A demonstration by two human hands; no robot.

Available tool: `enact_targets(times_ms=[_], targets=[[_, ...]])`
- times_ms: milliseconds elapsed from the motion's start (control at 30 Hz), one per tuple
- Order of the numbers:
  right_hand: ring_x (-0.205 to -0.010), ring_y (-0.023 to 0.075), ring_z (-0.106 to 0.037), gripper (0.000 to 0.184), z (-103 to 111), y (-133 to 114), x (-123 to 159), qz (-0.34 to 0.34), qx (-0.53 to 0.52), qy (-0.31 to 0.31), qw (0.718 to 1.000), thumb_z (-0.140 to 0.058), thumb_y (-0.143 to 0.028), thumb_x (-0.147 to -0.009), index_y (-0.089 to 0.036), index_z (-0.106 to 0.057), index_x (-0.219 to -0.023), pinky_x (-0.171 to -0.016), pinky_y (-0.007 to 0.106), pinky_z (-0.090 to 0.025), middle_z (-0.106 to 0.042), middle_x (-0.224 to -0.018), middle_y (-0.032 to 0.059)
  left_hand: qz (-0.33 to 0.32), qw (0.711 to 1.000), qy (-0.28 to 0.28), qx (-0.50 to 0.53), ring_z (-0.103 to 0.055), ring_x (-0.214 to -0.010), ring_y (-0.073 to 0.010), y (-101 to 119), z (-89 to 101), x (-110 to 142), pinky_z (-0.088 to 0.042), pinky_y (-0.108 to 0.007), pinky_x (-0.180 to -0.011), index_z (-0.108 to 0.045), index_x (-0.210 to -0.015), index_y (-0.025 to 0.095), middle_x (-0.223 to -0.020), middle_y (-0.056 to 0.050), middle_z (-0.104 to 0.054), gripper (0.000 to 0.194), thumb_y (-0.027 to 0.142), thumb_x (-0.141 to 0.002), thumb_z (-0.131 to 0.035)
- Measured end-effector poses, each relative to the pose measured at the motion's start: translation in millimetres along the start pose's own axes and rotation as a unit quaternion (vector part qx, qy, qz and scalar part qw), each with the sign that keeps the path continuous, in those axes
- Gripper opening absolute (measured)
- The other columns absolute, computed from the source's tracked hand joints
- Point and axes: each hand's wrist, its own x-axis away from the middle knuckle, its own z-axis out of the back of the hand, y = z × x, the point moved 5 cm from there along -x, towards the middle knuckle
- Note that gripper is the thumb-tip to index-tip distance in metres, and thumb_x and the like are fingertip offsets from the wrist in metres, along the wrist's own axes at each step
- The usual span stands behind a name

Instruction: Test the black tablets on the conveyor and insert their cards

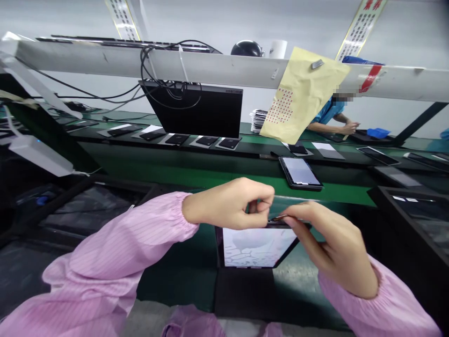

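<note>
A tablet [259,248] with a lit, pale-patterned screen stands tilted on the green bench in front of me, a dark flat panel at its foot. Over its top edge my left hand [233,205] is closed, thumb against curled fingers; what it holds, if anything, is hidden. At the tablet's upper right corner my right hand [331,241] pinches a small thin dark piece [279,218] between thumb and forefinger. The tip of that piece comes close to my left thumb; whether they touch, I cannot tell.
Another lit tablet [300,173] lies beyond my hands. A black tray [414,196] stands at the right. Several dark devices line the back ledge under a hanging monitor [199,110] and a yellow sheet [301,93]. Behind, a co-worker's hands [349,128] are busy.
</note>
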Motion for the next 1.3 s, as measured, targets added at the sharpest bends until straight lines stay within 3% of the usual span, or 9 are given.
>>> enact_targets(times_ms=[100,167,467,667,933,1300], targets=[[-0.060,0.0080,-0.057,0.007,-13,-4,-15,0.026,-0.018,-0.060,0.998,-0.050,-0.013,-0.096,-0.020,-0.054,-0.097,-0.057,0.020,-0.043,-0.063,-0.073,-0.0022,0.056,0.992,0.104,0.039,-0.049,-0.059,-0.0068,-3,3.6,23,-0.042,-0.017,-0.050,-0.043,-0.072,0.019,-0.069,0.003,-0.053,0.016,0.008,-0.076,-0.054],[-0.058,0.0073,-0.054,0.008,-20,-6,-21,0.038,-0.034,-0.092,0.994,-0.048,-0.014,-0.097,-0.020,-0.053,-0.095,-0.054,0.020,-0.040,-0.062,-0.072,-0.0029,0.050,0.985,0.161,0.041,-0.055,-0.061,-0.0075,-2,1.8,36,-0.045,-0.017,-0.051,-0.044,-0.075,0.019,-0.074,0.002,-0.056,0.015,0.008,-0.078,-0.055],[-0.052,0.0081,-0.037,0.016,-25,-12,-24,0.097,0.003,-0.184,0.978,-0.042,-0.008,-0.095,-0.019,-0.050,-0.086,-0.048,0.022,-0.029,-0.048,-0.064,-0.0044,-0.142,0.937,0.318,-0.011,-0.057,-0.061,-0.0066,1,-7.9,55,-0.044,-0.015,-0.052,-0.041,-0.075,0.018,-0.074,-0.001,-0.061,0.024,-0.001,-0.073,-0.056],[-0.053,0.0081,-0.031,0.023,-27,-16,-30,0.131,-0.002,-0.238,0.962,-0.038,-0.002,-0.089,-0.019,-0.048,-0.076,-0.048,0.022,-0.027,-0.042,-0.063,-0.0048,-0.166,0.922,0.350,-0.006,-0.057,-0.056,-0.0055,-1,-10.4,58,-0.039,-0.013,-0.046,-0.042,-0.073,0.018,-0.073,-0.002,-0.065,0.023,0.000,-0.071,-0.056],[-0.052,0.0075,-0.028,0.025,-28,-16,-32,0.119,-0.028,-0.260,0.958,-0.037,-0.002,-0.090,-0.019,-0.045,-0.073,-0.047,0.022,-0.024,-0.040,-0.061,-0.0052,-0.173,0.916,0.363,-0.001,-0.053,-0.051,-0.0049,-2,-10.9,57,-0.037,-0.014,-0.043,-0.041,-0.070,0.019,-0.071,-0.001,-0.066,0.023,0.002,-0.070,-0.056],[-0.053,0.0082,-0.045,0.018,-29,-6,-32,0.065,-0.021,-0.257,0.964,-0.041,-0.022,-0.100,-0.019,-0.049,-0.085,-0.048,0.023,-0.032,-0.053,-0.065,-0.0042,-0.177,0.912,0.370,0.008,-0.059,-0.056,-0.0083,-4,-9.6,56,-0.043,-0.016,-0.046,-0.041,-0.070,0.020,-0.069,-0.001,-0.065,0.023,0.002,-0.071,-0.056]])
